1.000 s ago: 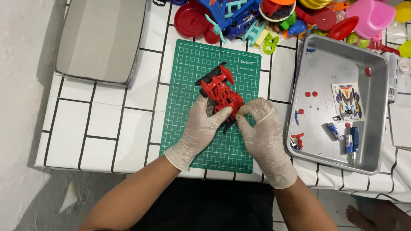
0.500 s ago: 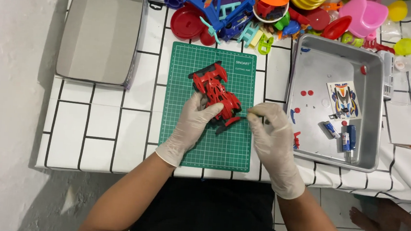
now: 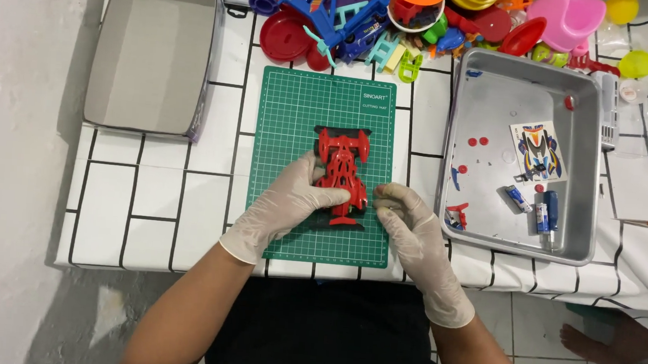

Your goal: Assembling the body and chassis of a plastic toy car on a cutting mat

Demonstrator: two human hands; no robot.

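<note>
A red toy race car [image 3: 342,169] is being held flat on a green cutting mat [image 3: 299,111], which is lying on the tiled bench [image 3: 154,192]. The car's lower left side is being gripped by the gloved left hand [image 3: 283,206], its fingers curled against the body, while the gloved right hand [image 3: 406,219] is being kept closed at the car's lower right corner, fingertips pinched just beside it; whether something small is being pinched there cannot be told. To the right, a metal tray [image 3: 451,138] is being used for loose parts: a sticker sheet [image 3: 538,151], several small red round pieces [image 3: 478,141], a red and white part [image 3: 457,214] near the front wall, and two small batteries [image 3: 546,215] lying side by side. To the left, well apart from the mat, a grey cardboard box [image 3: 153,53] is standing open with nothing seen inside. Behind the mat, a heap of colourful plastic toys [image 3: 367,20] is being kept along the bench's far edge.
</note>
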